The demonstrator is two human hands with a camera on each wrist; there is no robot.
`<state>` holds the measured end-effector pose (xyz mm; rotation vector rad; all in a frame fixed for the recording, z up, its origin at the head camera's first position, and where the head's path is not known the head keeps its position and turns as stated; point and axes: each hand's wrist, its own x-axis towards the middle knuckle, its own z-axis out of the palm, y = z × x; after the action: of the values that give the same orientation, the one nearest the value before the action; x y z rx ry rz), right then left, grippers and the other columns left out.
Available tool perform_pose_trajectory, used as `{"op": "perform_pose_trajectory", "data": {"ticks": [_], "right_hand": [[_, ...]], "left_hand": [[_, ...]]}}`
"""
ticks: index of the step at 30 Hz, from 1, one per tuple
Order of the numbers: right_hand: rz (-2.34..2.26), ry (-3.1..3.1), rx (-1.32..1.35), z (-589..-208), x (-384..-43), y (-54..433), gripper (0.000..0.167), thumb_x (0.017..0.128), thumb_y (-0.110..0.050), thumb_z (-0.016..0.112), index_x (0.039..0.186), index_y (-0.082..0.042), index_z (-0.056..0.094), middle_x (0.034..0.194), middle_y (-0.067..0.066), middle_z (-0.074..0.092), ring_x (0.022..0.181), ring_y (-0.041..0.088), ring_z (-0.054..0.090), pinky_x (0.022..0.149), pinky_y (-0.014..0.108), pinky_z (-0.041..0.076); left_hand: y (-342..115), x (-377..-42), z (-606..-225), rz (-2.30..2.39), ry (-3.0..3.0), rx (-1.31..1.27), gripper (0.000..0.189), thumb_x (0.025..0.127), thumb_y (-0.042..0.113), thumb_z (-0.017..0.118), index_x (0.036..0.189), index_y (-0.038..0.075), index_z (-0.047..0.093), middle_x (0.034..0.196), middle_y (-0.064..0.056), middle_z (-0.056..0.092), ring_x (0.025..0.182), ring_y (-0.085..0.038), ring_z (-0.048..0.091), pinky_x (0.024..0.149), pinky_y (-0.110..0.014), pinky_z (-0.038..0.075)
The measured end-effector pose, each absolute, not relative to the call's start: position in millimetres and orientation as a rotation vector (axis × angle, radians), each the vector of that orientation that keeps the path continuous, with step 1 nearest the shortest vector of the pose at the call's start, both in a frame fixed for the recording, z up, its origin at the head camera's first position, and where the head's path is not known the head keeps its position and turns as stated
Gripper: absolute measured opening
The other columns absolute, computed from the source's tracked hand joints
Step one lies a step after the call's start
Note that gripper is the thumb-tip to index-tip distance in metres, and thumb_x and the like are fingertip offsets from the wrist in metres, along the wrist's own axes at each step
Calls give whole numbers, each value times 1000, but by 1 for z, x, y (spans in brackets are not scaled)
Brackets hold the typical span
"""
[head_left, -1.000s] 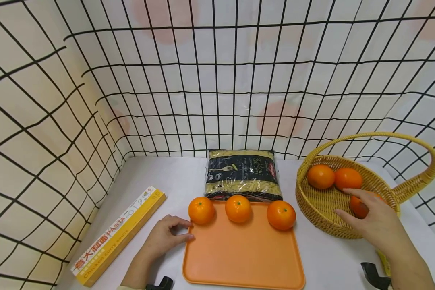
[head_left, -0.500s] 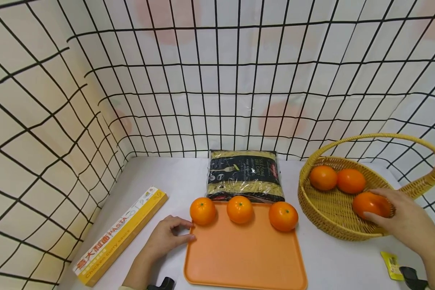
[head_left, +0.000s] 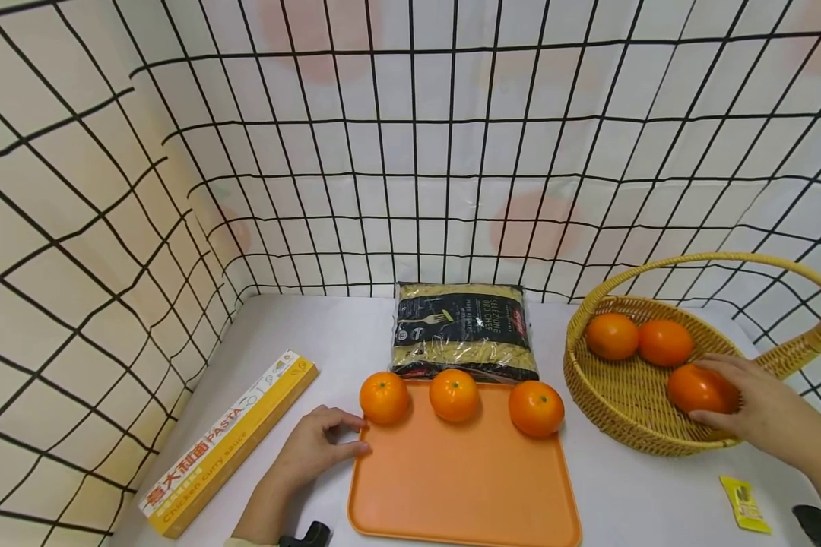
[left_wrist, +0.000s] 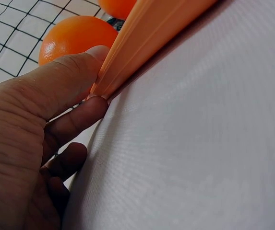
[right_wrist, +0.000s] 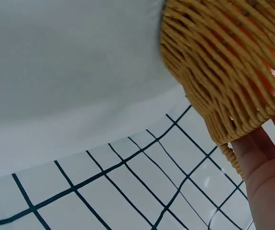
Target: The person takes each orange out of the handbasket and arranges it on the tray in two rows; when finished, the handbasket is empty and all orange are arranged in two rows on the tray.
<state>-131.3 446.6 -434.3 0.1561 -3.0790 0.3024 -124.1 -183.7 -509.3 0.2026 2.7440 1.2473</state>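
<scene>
Clasping an orange (head_left: pixel 698 388) in the basket (head_left: pixel 616 414), right grip (head_left: pixel 759 410); left grip (head_left: pixel 315 448) pinches lengthwise tray (head_left: pixel 461 486).

High head view, close wrist views

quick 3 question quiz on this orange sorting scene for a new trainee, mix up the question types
1. True or false: the right hand grips an orange inside the wicker basket.
2. How many oranges sit on the orange tray? A) two B) three C) five
3. Fill in: the left hand holds the tray's ____ edge, as the left wrist view shows the thumb on top of the rim.

Key
1. True; two more oranges lie behind it in the basket.
2. B; they stand in a row along the far edge, in front of the pasta bag.
3. Left.
</scene>
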Motion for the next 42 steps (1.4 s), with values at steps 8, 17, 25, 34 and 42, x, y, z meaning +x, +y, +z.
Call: {"op": "perform_pose_trajectory", "data": {"ticks": [8, 17, 25, 34, 42], "right_hand": [[292, -3135, 190, -435, -135, 452, 92, 73, -48, 89, 138, 3, 49, 142, 40, 39, 120, 62, 39, 91, 80, 35], [269, -3175, 209, -436, -137, 455, 93, 71, -48, 89, 138, 4, 49, 142, 41, 38, 120, 62, 39, 93, 79, 35], [287, -3181, 224, -439, -138, 457, 94, 70, -46, 90, 138, 5, 49, 141, 41, 40, 119, 62, 41, 92, 79, 36], [259, -3168, 215, -443, -141, 455, 93, 69, -47, 90, 136, 5, 51, 141, 41, 40, 119, 61, 41, 92, 79, 37], [312, -3200, 216, -442, -143, 454, 95, 72, -50, 88, 140, 3, 48, 142, 40, 41, 117, 60, 45, 88, 77, 41]], "left_hand": [[-184, -124, -510, 1235, 2751, 196, 28, 72, 43, 92, 95, 42, 77, 94, 22, 69, 88, -9, 52, 78, -23, 42], [-184, -124, -511, 1239, 2746, 199, 28, 72, 44, 92, 96, 41, 77, 93, 21, 69, 88, -8, 52, 78, -23, 42], [-184, -124, -510, 1239, 2744, 201, 28, 72, 44, 91, 96, 41, 77, 93, 21, 68, 88, -9, 52, 78, -23, 43], [-183, -124, -508, 1232, 2743, 192, 28, 72, 44, 91, 96, 41, 77, 94, 19, 68, 88, -9, 52, 78, -23, 42], [-182, -123, -506, 1241, 2752, 195, 29, 72, 42, 92, 97, 39, 78, 93, 19, 68, 87, -9, 51, 77, -23, 41]]}}
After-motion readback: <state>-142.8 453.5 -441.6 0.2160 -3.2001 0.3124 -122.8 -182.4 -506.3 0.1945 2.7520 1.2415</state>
